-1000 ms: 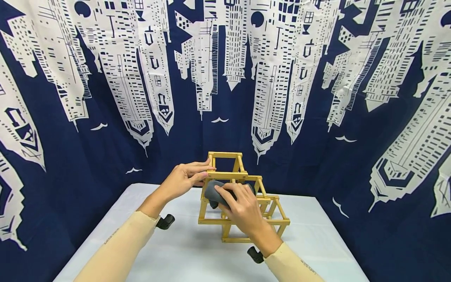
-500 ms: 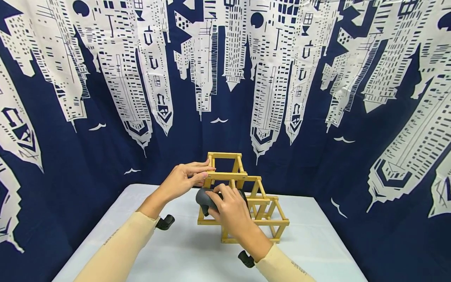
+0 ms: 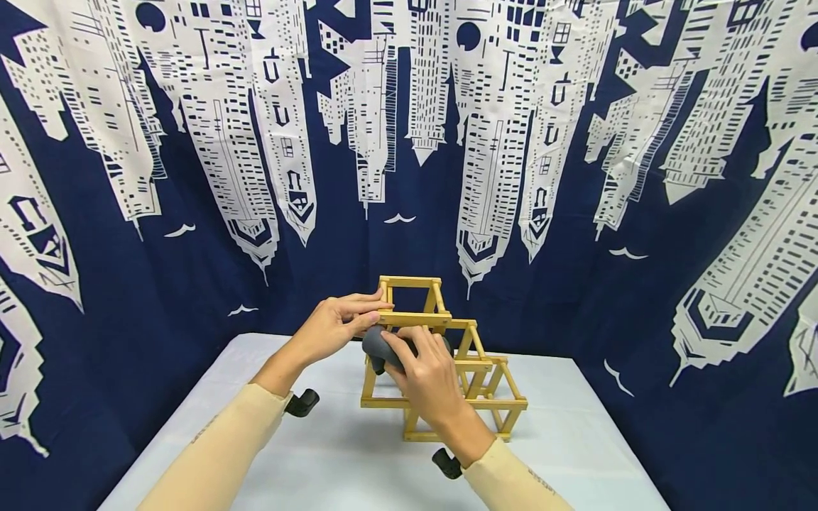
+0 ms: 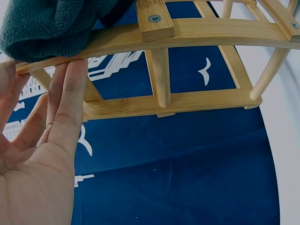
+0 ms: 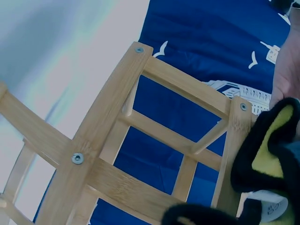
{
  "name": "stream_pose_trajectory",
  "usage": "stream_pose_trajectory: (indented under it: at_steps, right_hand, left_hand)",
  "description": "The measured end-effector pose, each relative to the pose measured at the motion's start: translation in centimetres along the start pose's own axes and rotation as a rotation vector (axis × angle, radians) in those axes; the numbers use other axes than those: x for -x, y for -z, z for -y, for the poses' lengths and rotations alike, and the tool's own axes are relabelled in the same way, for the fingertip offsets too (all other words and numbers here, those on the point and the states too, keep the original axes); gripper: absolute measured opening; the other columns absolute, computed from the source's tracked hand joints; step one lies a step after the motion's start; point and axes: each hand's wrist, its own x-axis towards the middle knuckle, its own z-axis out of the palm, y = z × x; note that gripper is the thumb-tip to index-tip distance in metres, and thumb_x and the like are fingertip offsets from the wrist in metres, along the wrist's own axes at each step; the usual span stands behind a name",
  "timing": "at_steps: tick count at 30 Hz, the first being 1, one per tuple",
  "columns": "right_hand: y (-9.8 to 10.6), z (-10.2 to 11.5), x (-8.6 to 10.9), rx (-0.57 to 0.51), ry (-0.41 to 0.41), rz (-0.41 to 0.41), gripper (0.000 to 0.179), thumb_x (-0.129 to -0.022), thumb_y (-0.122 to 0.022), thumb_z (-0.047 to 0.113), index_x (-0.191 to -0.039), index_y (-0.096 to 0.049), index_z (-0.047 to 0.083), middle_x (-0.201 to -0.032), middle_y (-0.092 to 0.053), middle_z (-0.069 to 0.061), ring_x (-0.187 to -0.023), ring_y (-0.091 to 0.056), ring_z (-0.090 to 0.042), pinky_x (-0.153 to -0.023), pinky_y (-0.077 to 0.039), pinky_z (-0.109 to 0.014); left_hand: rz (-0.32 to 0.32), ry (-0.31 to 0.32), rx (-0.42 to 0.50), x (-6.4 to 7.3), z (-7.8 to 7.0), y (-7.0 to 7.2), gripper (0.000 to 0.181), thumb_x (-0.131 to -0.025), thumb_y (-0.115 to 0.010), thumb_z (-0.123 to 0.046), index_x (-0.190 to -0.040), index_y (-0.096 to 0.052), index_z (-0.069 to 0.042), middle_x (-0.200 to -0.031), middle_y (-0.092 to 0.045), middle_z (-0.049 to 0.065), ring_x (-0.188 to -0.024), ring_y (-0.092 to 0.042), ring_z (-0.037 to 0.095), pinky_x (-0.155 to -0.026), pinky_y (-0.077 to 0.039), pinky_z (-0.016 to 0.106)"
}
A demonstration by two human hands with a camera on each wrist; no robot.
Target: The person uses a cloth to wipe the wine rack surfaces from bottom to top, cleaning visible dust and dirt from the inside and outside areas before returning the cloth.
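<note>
A stepped wooden rack (image 3: 460,403) of pale slats and round dowels stands on the table. At its upper left corner my left hand (image 3: 327,326) holds the frame, thumb on the front bar and fingers reaching behind. My right hand (image 3: 429,372) grips a grey-blue fleece cloth (image 3: 378,345) against the front of the rack, just below the top bar. In the left wrist view the plush cloth (image 4: 47,28) lies over the slat above my left fingers (image 4: 70,93). The right wrist view shows the cloth's black edging, yellow patch (image 5: 272,145) and white tag (image 5: 269,206).
The white-covered table (image 3: 307,461) extends around the rack. Behind it hangs a navy curtain (image 3: 345,248) printed with white buildings. A black wrist mount (image 3: 302,403) juts from the left sleeve and another (image 3: 446,463) from the right.
My right hand and the cloth first move left and slightly down along the rack's front, then a little back up. The left hand stays on the corner, and the rack keeps its place.
</note>
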Motion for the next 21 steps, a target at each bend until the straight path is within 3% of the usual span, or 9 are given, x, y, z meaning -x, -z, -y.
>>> stream_pose_trajectory:
  at_steps: [3, 7, 14, 21]
  right_hand:
    - [0.2, -0.2, 0.3, -0.014, 0.029, -0.03, 0.062, -0.074, -0.113, 0.012, -0.129, -0.085, 0.008, -0.116, -0.076, -0.012, -0.099, -0.075, -0.026, -0.075, -0.057, -0.036]
    - [1.0, -0.5, 0.6, -0.015, 0.04, -0.092, 0.066, -0.069, -0.113, 0.009, -0.128, -0.084, 0.006, -0.113, -0.076, -0.013, -0.096, -0.076, -0.028, -0.074, -0.058, -0.038]
    - [1.8, -0.6, -0.6, -0.002, -0.008, -0.167, 0.071, -0.069, -0.113, 0.004, -0.133, -0.083, 0.005, -0.115, -0.074, -0.016, -0.096, -0.078, -0.031, -0.075, -0.059, -0.041]
    - [0.8, -0.1, -1.6, 0.041, -0.024, -0.153, 0.064, -0.074, -0.112, 0.007, -0.133, -0.085, 0.006, -0.116, -0.077, -0.016, -0.098, -0.08, -0.03, -0.073, -0.06, -0.037]
  left_hand:
    - [0.019, 0.008, 0.04, 0.0, -0.2, 0.0, 0.033, -0.12, -0.069, -0.026, -0.149, -0.081, -0.016, -0.175, -0.06, 0.016, -0.129, -0.084, 0.037, -0.097, -0.074, 0.035]
    - [0.038, 0.02, 0.066, -0.1, -0.5, 0.0, 0.035, -0.121, -0.067, -0.027, -0.152, -0.079, -0.016, -0.179, -0.056, 0.016, -0.127, -0.085, 0.035, -0.099, -0.073, 0.031]
    - [0.039, 0.034, 0.094, 0.0, -0.8, 0.0, 0.038, -0.125, -0.059, -0.033, -0.152, -0.079, -0.017, -0.18, -0.055, 0.015, -0.13, -0.084, 0.036, -0.104, -0.073, 0.042]
    - [0.009, 0.033, 0.091, 0.2, -0.6, -0.2, 0.041, -0.127, -0.053, -0.032, -0.154, -0.077, -0.011, -0.176, -0.061, 0.012, -0.145, -0.075, 0.04, -0.104, -0.072, 0.033]
